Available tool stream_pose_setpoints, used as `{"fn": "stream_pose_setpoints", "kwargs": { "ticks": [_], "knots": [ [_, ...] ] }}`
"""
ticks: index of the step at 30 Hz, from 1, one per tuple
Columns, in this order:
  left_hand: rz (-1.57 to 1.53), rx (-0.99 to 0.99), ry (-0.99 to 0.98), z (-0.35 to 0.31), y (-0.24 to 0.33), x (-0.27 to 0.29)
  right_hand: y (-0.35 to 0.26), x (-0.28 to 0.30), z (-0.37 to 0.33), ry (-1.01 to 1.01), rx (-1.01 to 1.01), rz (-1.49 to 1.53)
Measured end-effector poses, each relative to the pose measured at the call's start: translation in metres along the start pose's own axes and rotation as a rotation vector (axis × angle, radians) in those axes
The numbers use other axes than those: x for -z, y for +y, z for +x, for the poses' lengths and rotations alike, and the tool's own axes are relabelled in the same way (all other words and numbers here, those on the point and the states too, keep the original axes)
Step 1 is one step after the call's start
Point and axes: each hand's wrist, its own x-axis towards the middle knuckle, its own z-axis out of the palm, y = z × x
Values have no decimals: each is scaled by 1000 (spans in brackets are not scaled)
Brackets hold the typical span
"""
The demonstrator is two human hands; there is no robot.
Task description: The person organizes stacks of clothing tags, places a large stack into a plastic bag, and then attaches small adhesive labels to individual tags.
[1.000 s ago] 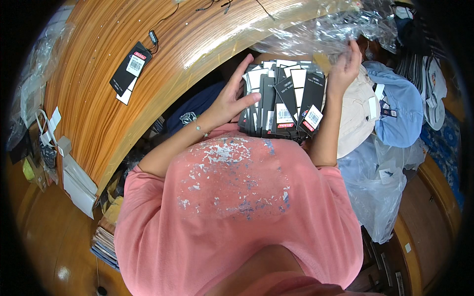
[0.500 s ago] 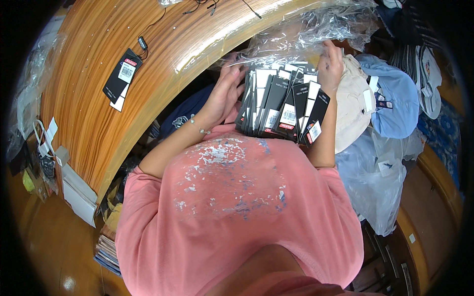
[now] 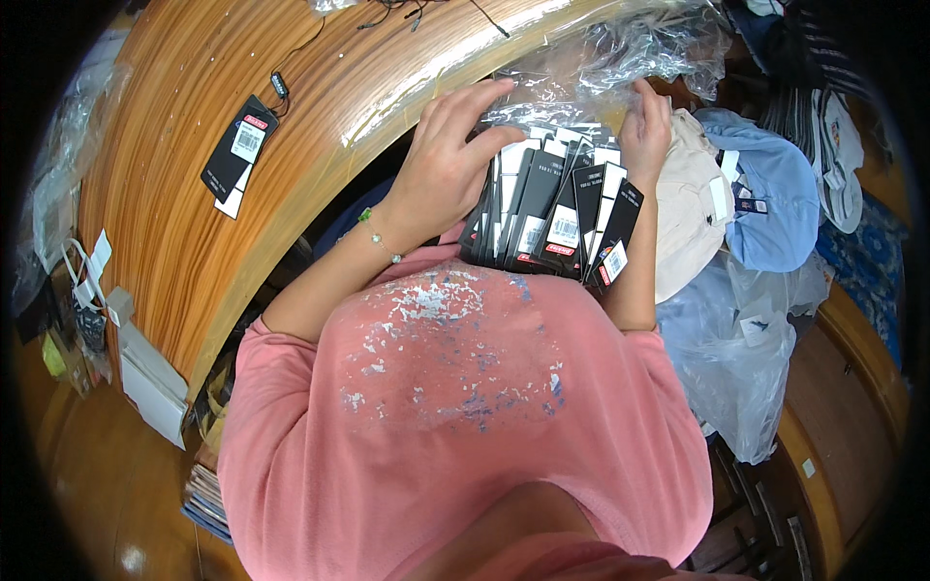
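Observation:
A thick bundle of black and white hang tags (image 3: 542,194) with barcode labels stands fanned out against the front of my pink shirt. My left hand (image 3: 450,155) is raised over the bundle's left edge, thumb and fingers apart and holding nothing. At the right side of the tags, my right hand (image 3: 646,131) has its fingers bent inward. What they close on is hidden from this view. Crumpled clear plastic (image 3: 620,63) spreads just beyond the tags, between the two hands.
A curved wood-grain table (image 3: 320,145) bears one black hang tag (image 3: 240,150) on a cord. Black cords (image 3: 392,15) lie at its far edge. To the right are a cream cap (image 3: 693,203), a light blue cap (image 3: 770,194) and a clear plastic bag (image 3: 741,358).
My left hand has come up from the left side of the tags, and its fingers have spread. The right hand and the tag bundle have hardly moved.

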Motion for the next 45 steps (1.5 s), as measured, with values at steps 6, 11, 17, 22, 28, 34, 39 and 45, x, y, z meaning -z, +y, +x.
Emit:
{"fn": "stream_pose_setpoints", "kwargs": {
  "ticks": [6, 11, 17, 22, 28, 34, 39, 45],
  "knots": [
    [-142, -51, 7, -3, 1, -4, 14, -5, -8, 2, -174, 253],
    [-692, 403, -83, -3, -10, -28, 18, -11, -16, 86, -310, 784],
    [-1390, 782, -111, 4, -46, -58, 19, -6, -23, 78, -318, 870],
    [-705, 424, 104, -18, -85, -97, 9, -1, -15, 19, -181, 640],
    [-433, 335, 77, -4, -58, -78, 6, -3, -16, 107, -183, 437],
    [-128, 145, 106, -9, -63, -80, 3, -8, -22, 187, -291, 356],
    [-99, 134, 51, -13, -53, -67, 8, -8, -29, 24, -399, 226],
    [-300, 339, -47, -33, -65, -84, -3, -17, -45, -53, -351, 43]
  ]
}}
